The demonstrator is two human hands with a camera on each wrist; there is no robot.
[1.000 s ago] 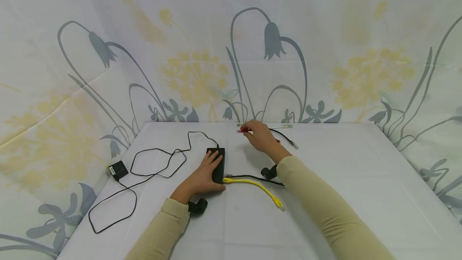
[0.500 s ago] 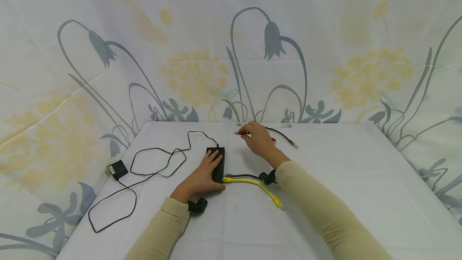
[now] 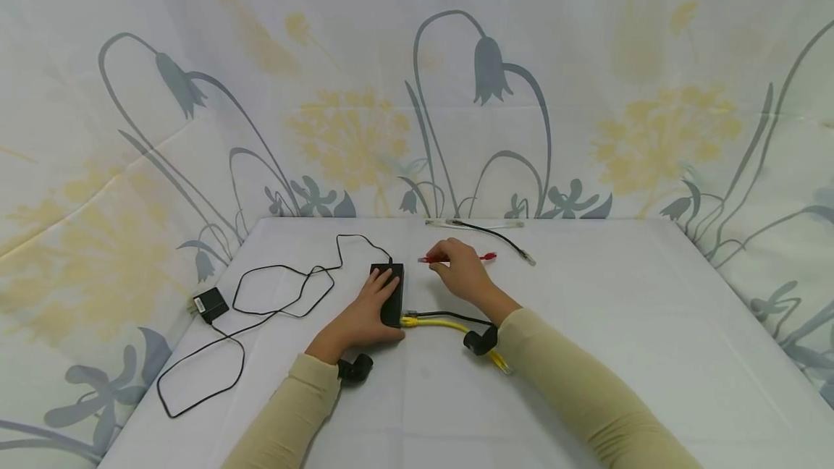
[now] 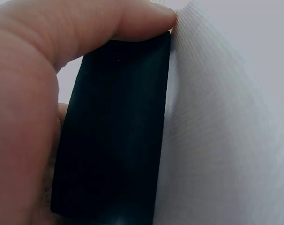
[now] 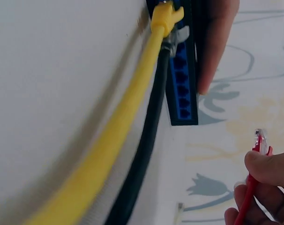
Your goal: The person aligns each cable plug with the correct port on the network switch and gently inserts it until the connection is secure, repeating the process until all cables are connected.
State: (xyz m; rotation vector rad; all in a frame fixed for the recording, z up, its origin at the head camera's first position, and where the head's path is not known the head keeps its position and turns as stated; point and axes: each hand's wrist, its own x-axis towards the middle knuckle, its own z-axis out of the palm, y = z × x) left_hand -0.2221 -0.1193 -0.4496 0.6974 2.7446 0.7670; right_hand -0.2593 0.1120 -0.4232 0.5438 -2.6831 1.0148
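Note:
A black network switch lies on the white table, its blue row of ports facing right. My left hand holds it, fingers spread over its top and the thumb against its near end. A yellow network cable and a black network cable are plugged in side by side near that end. Right of the switch, my right hand pinches a red network cable close to its clear plug. The plug points toward the switch, apart from it.
Another short black cable and a pale cable lie at the table's back edge. A power adapter sits on the left, its thin looped cord running to the switch. A patterned cloth hangs behind.
My right hand has come nearer from the back edge, carrying the red cable toward the switch's right side. The back black cable is now uncovered. My left hand stays on the switch.

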